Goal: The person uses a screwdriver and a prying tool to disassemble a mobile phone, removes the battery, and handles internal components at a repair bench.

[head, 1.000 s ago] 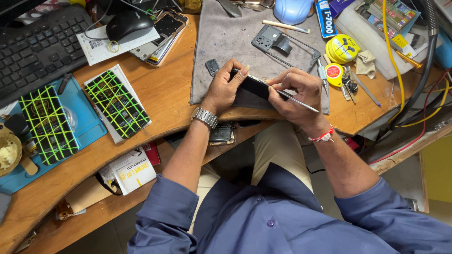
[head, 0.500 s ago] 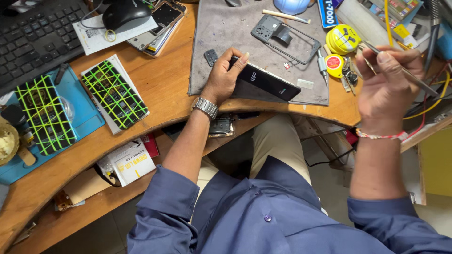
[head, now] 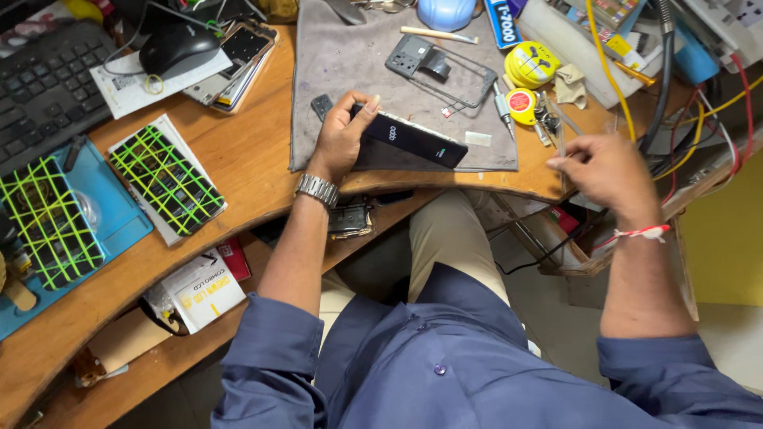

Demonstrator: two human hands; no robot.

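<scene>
Phone (head: 413, 139) lies on a grey mat (head: 334, 71), gripped at one end by the left hand (head: 342, 135). Well apart, the right hand (head: 608, 171) pinches a thin tool (head: 559, 131) over the worktop (head: 238, 159) edge.

Curved wooden desk (head: 238, 171) with a lower shelf (head: 119, 349) under its edge — cluttered all over. Grey cloth mat (head: 334, 71) spread at the desk's centre, blue mat (head: 119, 230) at left, black keyboard (head: 40, 87) top left. Yellow surface (head: 723, 246) at right — pale floor (head: 556, 318) below. Even, bright light.
</scene>
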